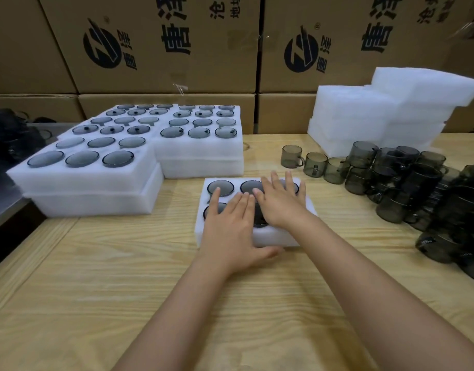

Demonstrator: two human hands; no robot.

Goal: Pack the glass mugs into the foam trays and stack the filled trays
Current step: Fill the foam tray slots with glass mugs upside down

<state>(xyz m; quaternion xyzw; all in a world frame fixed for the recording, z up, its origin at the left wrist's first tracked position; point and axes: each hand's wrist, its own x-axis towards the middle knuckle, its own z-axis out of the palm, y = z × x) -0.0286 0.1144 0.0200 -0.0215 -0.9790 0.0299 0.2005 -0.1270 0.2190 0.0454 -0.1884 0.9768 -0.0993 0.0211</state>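
A white foam tray (203,234) with smoky glass mugs (220,187) sunk in its holes lies in the middle of the wooden table. My left hand (233,226) presses flat on its near left part, thumb along the front edge. My right hand (280,202) lies flat with spread fingers over the tray's right half, hiding the mugs beneath. Loose grey mugs (315,164) stand and pile up at the right. Filled trays sit stacked at the left (83,180) and at the centre back (201,153).
Empty foam trays (364,116) are piled at the back right. Cardboard boxes (163,44) form a wall behind the table. A dark heap (8,135) lies at the far left beside a metal surface. Bare wooden tabletop (123,277) stretches in front of the tray.
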